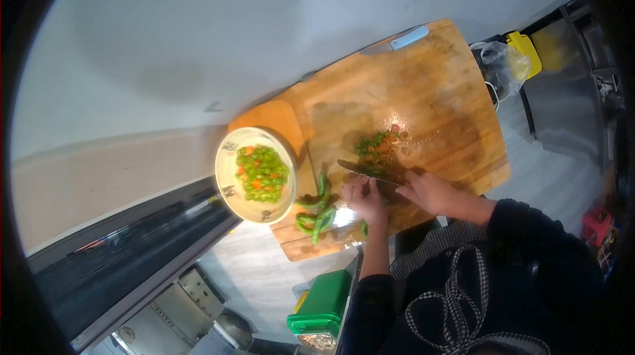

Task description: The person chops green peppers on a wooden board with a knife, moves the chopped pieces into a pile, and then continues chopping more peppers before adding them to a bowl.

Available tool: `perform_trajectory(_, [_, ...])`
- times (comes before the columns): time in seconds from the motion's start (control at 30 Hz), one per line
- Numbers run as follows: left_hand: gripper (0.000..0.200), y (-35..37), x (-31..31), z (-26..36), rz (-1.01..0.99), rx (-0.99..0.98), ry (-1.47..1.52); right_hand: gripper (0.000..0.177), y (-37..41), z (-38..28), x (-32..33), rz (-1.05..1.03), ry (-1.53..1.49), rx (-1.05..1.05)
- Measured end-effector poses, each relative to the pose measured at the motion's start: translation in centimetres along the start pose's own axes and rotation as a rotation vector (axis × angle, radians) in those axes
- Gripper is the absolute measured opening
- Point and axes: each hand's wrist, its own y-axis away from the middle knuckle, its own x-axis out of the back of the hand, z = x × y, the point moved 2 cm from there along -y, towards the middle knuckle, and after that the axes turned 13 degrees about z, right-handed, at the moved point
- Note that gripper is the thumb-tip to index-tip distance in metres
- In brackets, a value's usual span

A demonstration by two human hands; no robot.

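Note:
My right hand (426, 193) grips a knife (360, 168), its dark blade pointing left over the wooden cutting board (456, 97). My left hand (365, 201) is closed, fingers curled close beside the blade; whatever they hold is hidden. Just past the blade lies a pile of chopped green and orange-red pepper pieces (380, 145). Several whole green peppers (322, 219) lie on the board left of my left hand. A cream bowl (228, 157) of cut green and orange pieces stands farther left.
A second knife with a light blue handle (410, 38) lies at the board's far edge, near the wall. A clear plastic bag (506, 67) and a yellow object (526, 54) sit beyond the right end. A green bin (321, 302) stands below the board.

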Motion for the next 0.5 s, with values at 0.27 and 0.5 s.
perform_trajectory(0.27, [0.014, -0.4, -0.6, 0.2, 0.005, -0.012, 0.025, 0.042, -2.3, -1.2, -0.4, 0.026, 0.026, 0.030])
perform_trajectory(0.5, [0.014, 0.1, -0.4, -0.6, 0.020, 0.039, 0.090, 0.042, -0.3, -0.8, 0.6, -0.077, 0.042, -0.046])
